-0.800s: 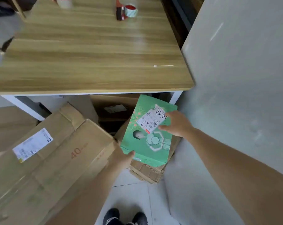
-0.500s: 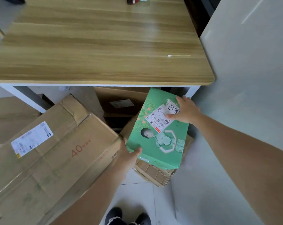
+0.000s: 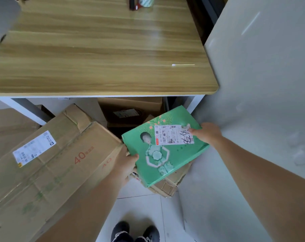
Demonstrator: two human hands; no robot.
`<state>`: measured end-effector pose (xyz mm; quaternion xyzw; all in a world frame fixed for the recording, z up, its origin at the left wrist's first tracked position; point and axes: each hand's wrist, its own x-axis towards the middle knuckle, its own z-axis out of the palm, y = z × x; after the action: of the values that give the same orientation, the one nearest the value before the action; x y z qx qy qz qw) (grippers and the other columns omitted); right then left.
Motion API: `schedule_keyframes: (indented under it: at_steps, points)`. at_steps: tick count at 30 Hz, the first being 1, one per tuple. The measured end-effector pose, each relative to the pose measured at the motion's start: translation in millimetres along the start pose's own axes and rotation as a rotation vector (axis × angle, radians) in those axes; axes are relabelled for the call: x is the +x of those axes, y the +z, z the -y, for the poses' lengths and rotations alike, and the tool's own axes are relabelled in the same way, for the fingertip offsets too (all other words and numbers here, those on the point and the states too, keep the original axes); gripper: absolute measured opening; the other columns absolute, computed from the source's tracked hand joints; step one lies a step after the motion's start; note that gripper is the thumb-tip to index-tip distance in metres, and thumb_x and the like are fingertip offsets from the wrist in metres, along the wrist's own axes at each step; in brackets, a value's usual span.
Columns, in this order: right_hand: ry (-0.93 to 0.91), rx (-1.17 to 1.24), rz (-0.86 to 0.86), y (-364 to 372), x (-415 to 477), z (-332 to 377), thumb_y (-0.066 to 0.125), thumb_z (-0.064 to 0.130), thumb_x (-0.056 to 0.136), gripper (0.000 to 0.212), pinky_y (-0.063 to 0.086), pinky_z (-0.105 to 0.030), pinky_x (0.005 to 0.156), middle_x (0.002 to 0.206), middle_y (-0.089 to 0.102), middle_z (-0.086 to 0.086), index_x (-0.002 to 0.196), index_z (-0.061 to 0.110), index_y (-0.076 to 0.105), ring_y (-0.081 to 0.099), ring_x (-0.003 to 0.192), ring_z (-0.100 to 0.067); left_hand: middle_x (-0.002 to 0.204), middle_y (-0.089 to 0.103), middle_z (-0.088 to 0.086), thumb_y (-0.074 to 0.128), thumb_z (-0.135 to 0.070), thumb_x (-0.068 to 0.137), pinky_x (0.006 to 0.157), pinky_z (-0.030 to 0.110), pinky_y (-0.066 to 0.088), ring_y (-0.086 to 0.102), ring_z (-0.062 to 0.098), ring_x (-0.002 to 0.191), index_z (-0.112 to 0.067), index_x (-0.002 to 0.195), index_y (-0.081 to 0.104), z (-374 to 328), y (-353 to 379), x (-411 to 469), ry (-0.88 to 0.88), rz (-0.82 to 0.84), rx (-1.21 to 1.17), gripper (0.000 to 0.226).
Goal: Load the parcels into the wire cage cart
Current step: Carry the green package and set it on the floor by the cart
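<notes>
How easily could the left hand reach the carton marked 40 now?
Probably not yet: the left hand grips a corner of the green box, sharing it with the right hand. The carton marked 40 lies right beside it, nothing between, so once freed the reach looks easy.

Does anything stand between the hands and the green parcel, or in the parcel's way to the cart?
No: the left hand and the right hand grip the green parcel at opposite edges. The cart is out of view, so that path cannot be judged.
</notes>
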<state>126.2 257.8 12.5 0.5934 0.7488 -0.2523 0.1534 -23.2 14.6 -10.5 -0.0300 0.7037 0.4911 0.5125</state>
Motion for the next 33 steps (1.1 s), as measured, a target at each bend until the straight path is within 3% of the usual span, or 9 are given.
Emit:
schedule_keyframes:
  at_steps: [2, 5, 8, 11, 14, 17, 24, 26, 33]
  points:
    - [0.030, 0.068, 0.005, -8.6, -15.6, -5.2, 0.062, 0.054, 0.086, 0.043, 0.041, -0.026, 0.068, 0.089, 0.063, -0.008, 0.095, 0.012, 0.068, 0.064, 0.090, -0.028, 0.110, 0.061, -0.011, 0.045, -0.004, 0.100, 0.068, 0.039, 0.054, 0.059, 0.017, 0.094, -0.032, 0.128, 0.045, -14.9, -0.1, -9.9, 0.035, 0.029, 0.033, 0.039]
    - [0.071, 0.178, -0.017, -24.0, -42.3, -9.9, 0.065, 0.050, 0.086, 0.038, 0.041, -0.027, 0.064, 0.078, 0.061, -0.006, 0.079, 0.014, 0.063, 0.061, 0.083, -0.026, 0.102, 0.060, -0.017, 0.045, -0.007, 0.100, 0.089, 0.055, 0.050, 0.056, 0.018, 0.100, -0.037, 0.125, 0.045, -36.3, -2.0, -24.5, 0.107, 0.054, 0.108, 0.038]
    - [0.101, 0.184, -0.077, -39.8, -71.9, -9.8, 0.059, 0.044, 0.091, 0.042, 0.035, -0.026, 0.054, 0.067, 0.054, -0.004, 0.062, 0.013, 0.052, 0.058, 0.077, -0.025, 0.108, 0.062, -0.005, 0.045, -0.009, 0.101, 0.094, 0.049, 0.047, 0.059, 0.023, 0.102, -0.036, 0.120, 0.045, -60.2, -7.9, -40.1, 0.177, 0.032, 0.184, 0.033]
    - [0.123, 0.276, -0.144, -49.4, -101.0, -7.3, 0.054, 0.026, 0.093, 0.035, 0.037, -0.026, 0.064, 0.071, 0.055, -0.008, 0.061, 0.013, 0.052, 0.056, 0.078, -0.025, 0.115, 0.061, 0.006, 0.046, -0.016, 0.101, 0.090, 0.046, 0.049, 0.060, 0.028, 0.102, -0.018, 0.123, 0.047, -82.6, -17.0, -49.7, 0.204, -0.019, 0.271, 0.022]
    - [0.150, 0.423, -0.226, -56.4, -136.0, -3.0, 0.054, 0.019, 0.093, 0.022, 0.040, -0.026, 0.068, 0.078, 0.060, -0.010, 0.077, 0.009, 0.067, 0.057, 0.081, -0.025, 0.115, 0.064, 0.008, 0.050, -0.018, 0.096, 0.090, 0.048, 0.050, 0.062, 0.029, 0.101, -0.013, 0.120, 0.052, -101.5, -28.8, -51.2, 0.245, -0.004, 0.340, 0.025]
    - [0.189, 0.515, -0.329, -59.9, -177.3, 1.9, 0.055, 0.022, 0.092, 0.023, 0.049, -0.031, 0.076, 0.094, 0.070, -0.011, 0.097, 0.009, 0.073, 0.065, 0.091, -0.030, 0.113, 0.063, 0.004, 0.048, -0.012, 0.097, 0.093, 0.047, 0.048, 0.060, 0.028, 0.103, -0.018, 0.117, 0.055, -121.3, -38.8, -66.3, 0.334, 0.082, 0.373, 0.022]
    - [0.316, 0.673, -0.549, -52.9, -289.9, 17.3, 0.056, 0.019, 0.091, 0.020, 0.048, -0.028, 0.072, 0.093, 0.069, -0.008, 0.096, 0.012, 0.074, 0.062, 0.088, -0.028, 0.111, 0.065, -0.005, 0.042, -0.017, 0.099, 0.095, 0.052, 0.050, 0.064, 0.028, 0.102, -0.039, 0.127, 0.054, -146.0, -62.7, -116.7, 0.470, 0.261, 0.493, 0.037]
    - [0.359, 0.715, -0.610, -51.0, -326.7, 17.5, 0.057, 0.019, 0.090, 0.019, 0.047, -0.027, 0.071, 0.093, 0.069, -0.007, 0.097, 0.015, 0.074, 0.063, 0.091, -0.028, 0.106, 0.062, -0.007, 0.041, -0.017, 0.100, 0.094, 0.048, 0.050, 0.063, 0.030, 0.102, -0.038, 0.130, 0.053, -149.8, -65.2, -138.2, 0.518, 0.296, 0.514, 0.039]
    - [0.472, 0.818, -0.761, -41.2, -441.4, 5.6, 0.059, 0.018, 0.087, 0.017, 0.056, -0.037, 0.077, 0.093, 0.073, -0.011, 0.091, 0.011, 0.074, 0.067, 0.091, -0.032, 0.117, 0.059, -0.003, 0.042, -0.018, 0.100, 0.092, 0.044, 0.049, 0.060, 0.031, 0.106, -0.033, 0.137, 0.050, -137.5, -55.8, -202.1, 0.674, 0.400, 0.589, 0.040]
